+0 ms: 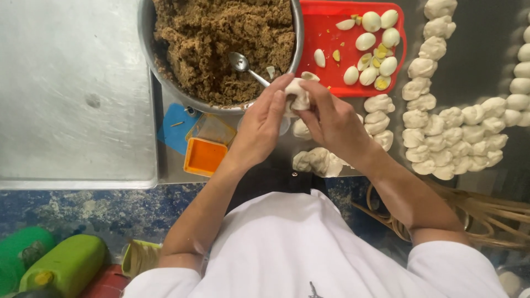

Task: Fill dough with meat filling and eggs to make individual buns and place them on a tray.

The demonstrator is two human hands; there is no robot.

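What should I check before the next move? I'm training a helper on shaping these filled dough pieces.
1. Dough piece held by both hands: ok, left hand and right hand pinch it.
2. Dough fully sealed: cannot tell, fingers cover it.
3. Spoon within reach in the filling bowl: ok.
4. Filling remaining: ok, plenty.
5. Peeled eggs on the red tray: ok.
6. Dough pieces waiting nearby: ok.

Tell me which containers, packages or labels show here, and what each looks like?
Orange box: square, open, near the left hand.
Clear lid: square, yellowish, just above the orange box.
Green jugs: rounded plastic, on the floor, lower left.
No labels, signs or screens show.
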